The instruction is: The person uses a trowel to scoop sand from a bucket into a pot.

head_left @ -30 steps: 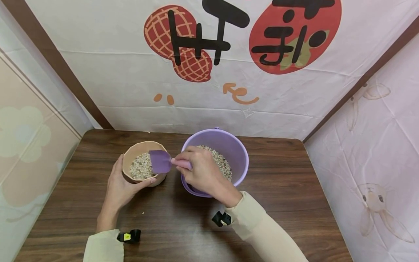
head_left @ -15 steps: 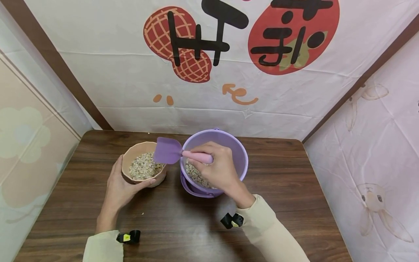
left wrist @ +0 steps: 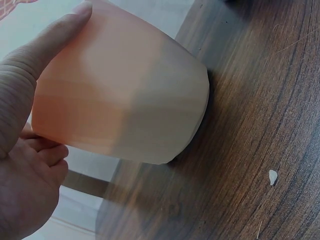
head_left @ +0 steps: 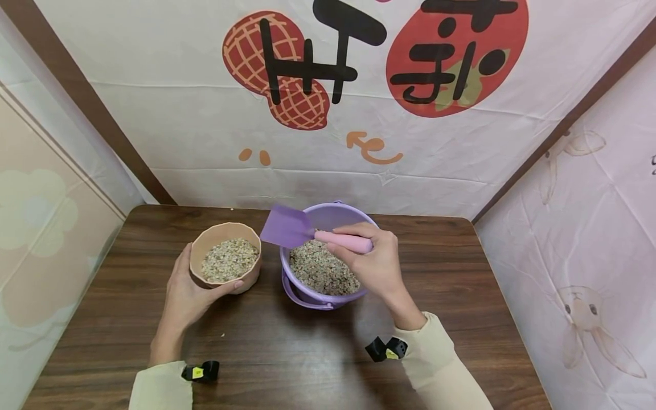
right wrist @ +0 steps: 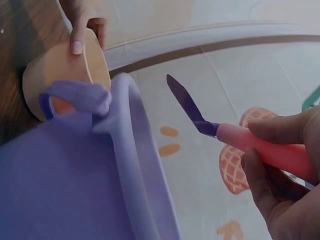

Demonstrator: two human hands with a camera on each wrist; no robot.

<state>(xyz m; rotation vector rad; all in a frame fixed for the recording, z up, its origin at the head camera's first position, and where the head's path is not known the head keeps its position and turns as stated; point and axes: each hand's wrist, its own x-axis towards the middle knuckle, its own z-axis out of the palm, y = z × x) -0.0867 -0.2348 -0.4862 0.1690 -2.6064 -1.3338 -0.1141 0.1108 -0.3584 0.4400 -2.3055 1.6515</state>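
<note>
Shovel (head_left: 287, 226) has just swung off pot (head_left: 251, 278) toward bucket (head_left: 337, 215); blade now above bucket's 10 o'clock rim, showing no grains. Any load likely out, I judge, leaving shovel free. My right hand (head_left: 381, 265) grips handle (head_left: 348, 241), thumb and fingers closed. My left hand (head_left: 188, 290) stays curved round pot, thumb near rim. Pot stands at bucket's 9 o'clock over worktop (head_left: 256, 353), grains (head_left: 230, 260) inside; whether base fully touches, can't tell.

One dark wood-grain table (head_left: 441, 285), catching a pale sheen (head_left: 302, 364), is standing before a creased white backdrop (head_left: 195, 125) bearing a red peanut print (head_left: 284, 42) and black lettering (head_left: 350, 23), while brown bands (head_left: 87, 88) are edging it, a pale left panel (head_left: 36, 267) is displaying a flower (head_left: 36, 205) and a pinkish right panel (head_left: 610, 239) is displaying a rabbit (head_left: 584, 316).
</note>
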